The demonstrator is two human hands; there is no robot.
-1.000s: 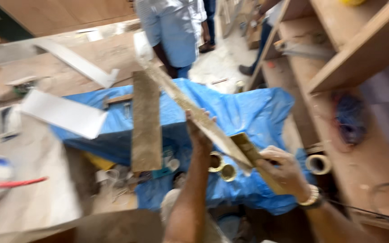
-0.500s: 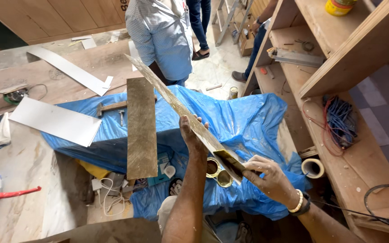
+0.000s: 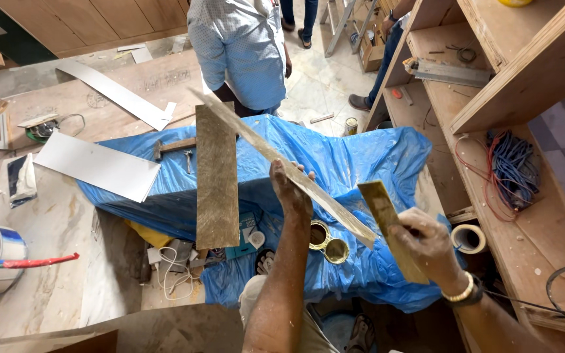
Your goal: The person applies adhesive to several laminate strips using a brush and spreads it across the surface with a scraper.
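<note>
Laminate strip (image 3: 276,160), long, thin and brownish, was held edge-up above the blue tarpaulin (image 3: 361,157), running from the far left near a standing person (image 3: 240,52) down to the near right. Left hand (image 3: 290,189) was wrapped around the strip near its middle, fingers curled over the upper edge in a firm grasp. Right hand (image 3: 426,245) was closed around a short flat wooden piece (image 3: 387,222), whose far end stood just beside the strip's near end; whether the two touched could not be told.

Beneath the hands, an open round tin (image 3: 320,234) and its lid (image 3: 337,250) lay on the tarpaulin. A wider board (image 3: 216,176) rested to the left, with a hammer (image 3: 174,147) beyond it and a tape roll (image 3: 469,238) on the low shelf at right.

Judged risks: the strip was supported at one point only, so its long far end could sag, whip or snap if the grip shifted. That far end lay close to the standing person and might strike them if swung. Pressure from the wooden piece at the near end could twist the strip out of the left hand. A dropped piece would probably land on the open tin and tip or foul its contents.
</note>
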